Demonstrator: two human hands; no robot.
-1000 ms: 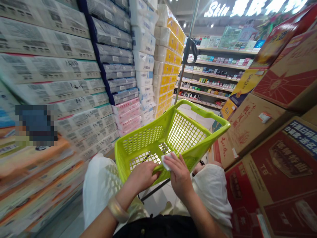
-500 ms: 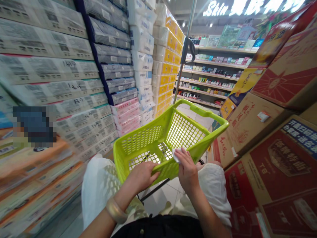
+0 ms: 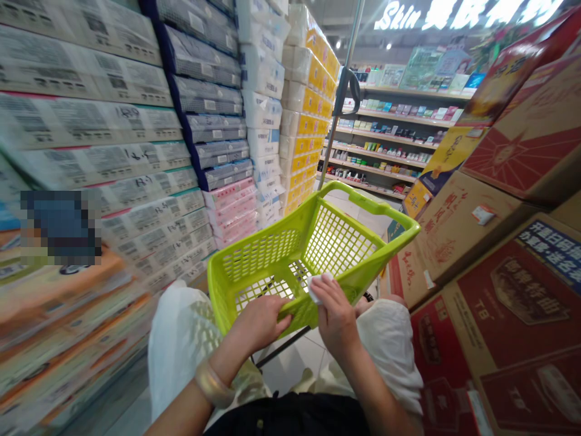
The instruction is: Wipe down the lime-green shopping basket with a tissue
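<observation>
A lime-green plastic shopping basket (image 3: pixel 272 254) rests on my lap, tilted up and away from me. My left hand (image 3: pixel 258 321) is closed round its near rim. My right hand (image 3: pixel 333 312) presses a small white cloth (image 3: pixel 316 286) against the inner side of the near rim, fingers curled over it. The basket holds nothing else that I can see. A gold bangle (image 3: pixel 213 383) sits on my left wrist.
Stacked packs of tissue paper (image 3: pixel 136 157) wall the left side of a narrow aisle. Red and brown cardboard cartons (image 3: pixel 499 242) are piled on the right. A metal pole with a black strap (image 3: pixel 345 91) stands behind the basket. Shelves of small goods (image 3: pixel 390 133) lie beyond.
My right hand slid the white cloth right along the near rim, then back a little to the left. My left hand has kept its hold on the rim.
</observation>
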